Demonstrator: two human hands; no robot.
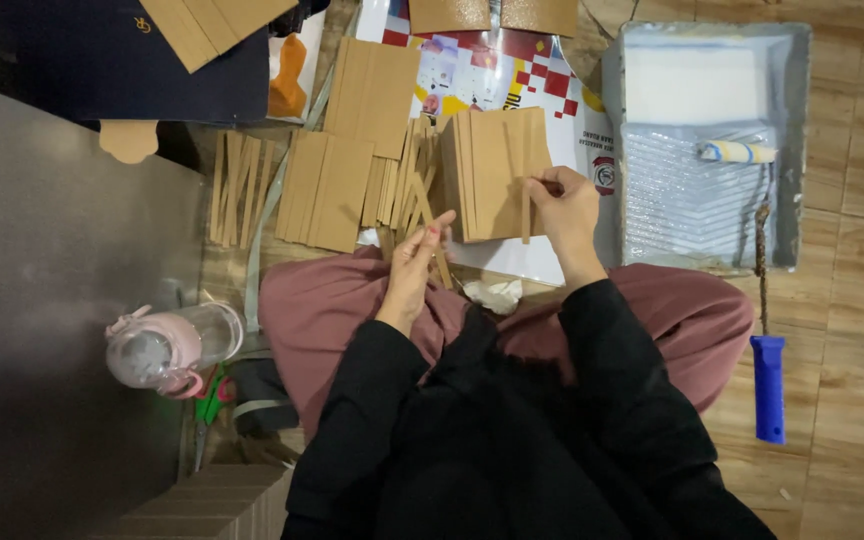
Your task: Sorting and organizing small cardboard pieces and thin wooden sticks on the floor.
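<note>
Down on the tiled floor, a person sits cross-legged in pink trousers and black sleeves, working over cut cardboard. Their right hand (564,205) pinches a thin cardboard strip (526,200) near its upper end, holding it upright against the face of a stack of cardboard sheets (492,175) that stands just in front of the knees. Their left hand (414,262) is closed around another narrow strip (430,225), which slants up from the fingers toward the loose pile of strips (402,180) lying between the stack and the flat cardboard panels (324,190) further left. Both hands sit close together, the stack at the right hand's fingertips. Off to the right rests a grey paint tray (792,140) with a small roller (738,152) in it. A clear bottle with a pink lid (167,350) lies by the left knee.
</note>
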